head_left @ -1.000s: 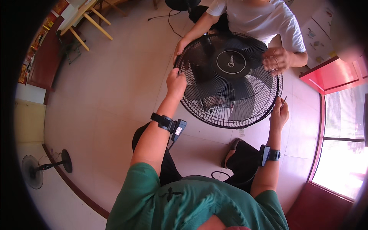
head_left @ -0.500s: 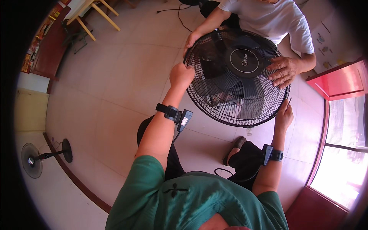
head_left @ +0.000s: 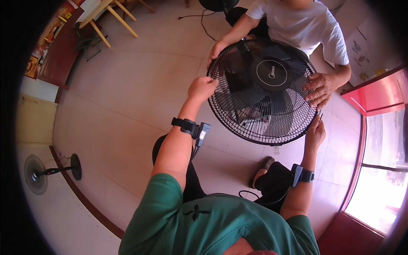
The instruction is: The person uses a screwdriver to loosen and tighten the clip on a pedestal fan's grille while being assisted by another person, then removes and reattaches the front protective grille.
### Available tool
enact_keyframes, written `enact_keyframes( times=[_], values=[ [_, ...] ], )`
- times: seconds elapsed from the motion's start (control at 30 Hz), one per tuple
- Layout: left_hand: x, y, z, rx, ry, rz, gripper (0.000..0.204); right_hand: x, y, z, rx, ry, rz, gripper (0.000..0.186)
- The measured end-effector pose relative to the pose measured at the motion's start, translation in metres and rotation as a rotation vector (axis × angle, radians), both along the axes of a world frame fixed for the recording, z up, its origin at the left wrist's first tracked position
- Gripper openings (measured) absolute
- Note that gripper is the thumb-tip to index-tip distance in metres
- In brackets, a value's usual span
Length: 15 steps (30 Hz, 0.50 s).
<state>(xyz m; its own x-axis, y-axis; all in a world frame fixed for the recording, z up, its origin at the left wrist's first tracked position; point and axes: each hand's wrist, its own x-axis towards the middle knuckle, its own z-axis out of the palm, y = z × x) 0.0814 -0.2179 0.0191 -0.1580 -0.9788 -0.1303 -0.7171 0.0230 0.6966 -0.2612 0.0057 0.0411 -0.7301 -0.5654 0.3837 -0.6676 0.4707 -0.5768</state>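
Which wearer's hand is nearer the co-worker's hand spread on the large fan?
Right. The right hand is beside the fan, just below the co-worker's spread hand; the left hand is farther, at the opposite rim.

"Where's the light coming from?"
"Mostly the glass panes (head_left: pixel 376 193) at right, blown out to white; a pinkish cast tints the floor (head_left: pixel 106 131)."
"Is it sharp?"
"In the middle, yes: the fan (head_left: pixel 272 74) shows its wires crisply. Haze veils the pale carton (head_left: pixel 359 53) at upper right; it may be soft focus, hard to say."
"And the edges?"
"Fisheye: black corners, and the brown skirting (head_left: pixel 85 199) bends into a curve."
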Motion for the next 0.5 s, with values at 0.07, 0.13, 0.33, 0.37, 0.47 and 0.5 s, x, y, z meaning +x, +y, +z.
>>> enact_keyframes(
  times=[0.07,0.13,0.33,0.37,0.47,0.5],
  values=[
    [-0.001,0.001,0.012,0.049,0.043,0.022,0.034,0.000,0.001,0.003,-0.016,0.019,0.008,0.038],
    [0.000,0.001,0.013,0.024,0.074,0.034,0.034,-0.002,0.004,0.002,-0.012,0.004,0.014,0.038],
    [-0.001,0.003,0.001,-0.109,0.179,0.105,0.032,-0.008,0.005,-0.005,-0.076,0.041,0.063,0.032],
    [-0.001,0.004,-0.002,-0.116,0.211,0.120,0.032,-0.006,0.005,-0.002,-0.069,0.031,0.072,0.031],
    [0.005,-0.001,-0.017,-0.118,0.325,0.130,0.031,-0.003,0.003,0.000,-0.049,0.068,0.085,0.030],
    [0.009,-0.003,-0.023,-0.115,0.366,0.129,0.031,-0.001,0.002,0.000,-0.044,0.090,0.089,0.030]
  ],
)
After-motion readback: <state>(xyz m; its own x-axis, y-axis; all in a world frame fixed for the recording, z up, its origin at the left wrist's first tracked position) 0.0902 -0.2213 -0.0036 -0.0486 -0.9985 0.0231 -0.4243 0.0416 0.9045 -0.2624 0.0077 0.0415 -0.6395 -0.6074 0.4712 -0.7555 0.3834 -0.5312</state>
